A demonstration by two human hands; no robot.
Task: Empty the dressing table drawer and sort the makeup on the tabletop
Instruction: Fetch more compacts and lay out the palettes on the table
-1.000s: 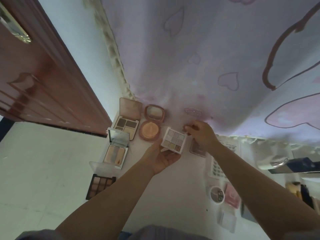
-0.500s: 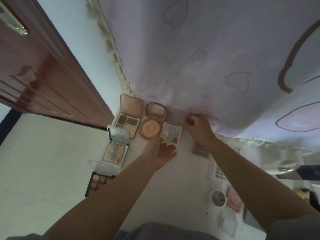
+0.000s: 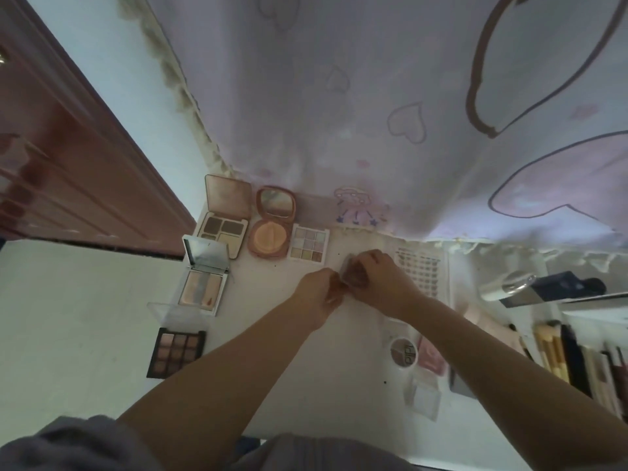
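Note:
On the white tabletop (image 3: pixel 292 355), open palettes stand in a row: a brown four-pan palette (image 3: pixel 222 226), a round peach compact (image 3: pixel 270 237), and a pastel nine-pan palette (image 3: pixel 308 245). A mirrored highlighter palette (image 3: pixel 201 287) and a dark nine-pan palette (image 3: pixel 176 350) lie along the left edge. My left hand (image 3: pixel 319 294) and my right hand (image 3: pixel 377 280) meet at the table's middle, both gripping a small pinkish palette (image 3: pixel 353 273) that the fingers mostly hide.
A sheet of small stickers (image 3: pixel 421 270) lies right of my hands. A round pot (image 3: pixel 403 351), a pink case (image 3: pixel 431 360) and a clear box (image 3: pixel 423 396) sit under my right forearm. Brushes (image 3: pixel 557 355) fill the open drawer at right. A curtain (image 3: pixel 373 113) hangs behind.
The pastel nine-pan palette was set down beside the round compact and released. Both hands moved right and toward me and took hold of the small pinkish palette.

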